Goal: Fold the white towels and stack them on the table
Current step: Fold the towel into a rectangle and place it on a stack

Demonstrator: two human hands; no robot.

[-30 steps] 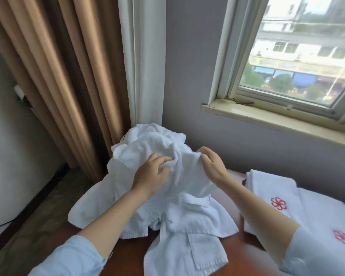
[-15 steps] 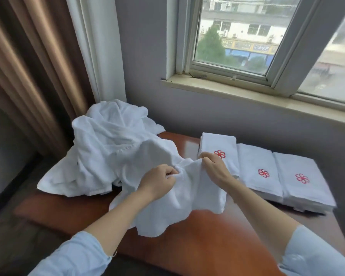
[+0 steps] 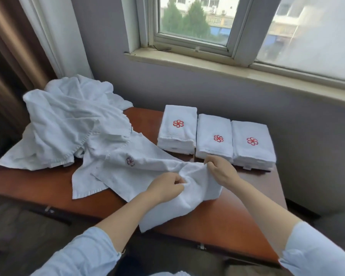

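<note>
Nearest the camera, pale blue sleeves [image 3: 84,253] are framing the view. A loose end of the crumpled white terry towel [image 3: 195,188] is drooping over the near edge of the glossy reddish-brown wooden table [image 3: 237,222]. Just beyond, the left hand [image 3: 165,187] is curling its fingers round a bunch of this cloth, while the right hand [image 3: 219,170] is pinching the same bunch from the other side. The two are gripping close together, with a gathered fold between them.

From the fingers the towel is trailing away up and to the left, its long axis lying diagonally across the tabletop and its far end reaching the rumpled heap of unfolded white towels [image 3: 68,124]. The left hand is therefore sitting nearer the length that needs spreading. I judge the hands will need to slide apart along an edge to find the corners.

Farther back on the right, three neat stacks of folded white towels with red flower emblems [image 3: 214,136] are lying side by side below the pale window sill [image 3: 207,66].
</note>
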